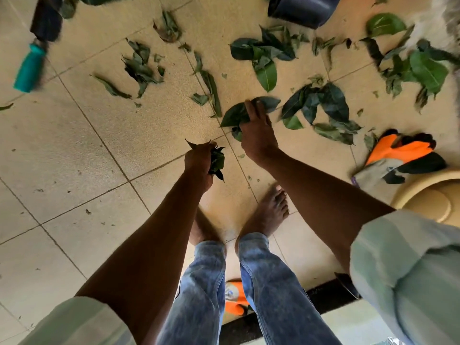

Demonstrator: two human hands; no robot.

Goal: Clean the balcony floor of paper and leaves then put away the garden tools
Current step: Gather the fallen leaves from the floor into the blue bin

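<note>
head | beige square-tiled balcony floor (82,155) with dark grout lines, scattered green leaves (321,105) across its far half | left hand (200,161) fisted round a bunch of dark crumpled leaves (217,161) | right hand (256,130) pinching broad green leaves (236,114) at the floor | orange-and-black gardening glove (398,153) lying right, near a tan plastic basin (428,197)

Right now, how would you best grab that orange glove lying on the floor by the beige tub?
Probably by the grey cuff of the orange glove, coming from above on the person's right. The glove lies flat on the tiles, cuff end nearest the feet and free of leaves, so a pinch there should lift it whole. Both hands are busy: the right hand grips leaves, the left hand holds a bunch.
</note>
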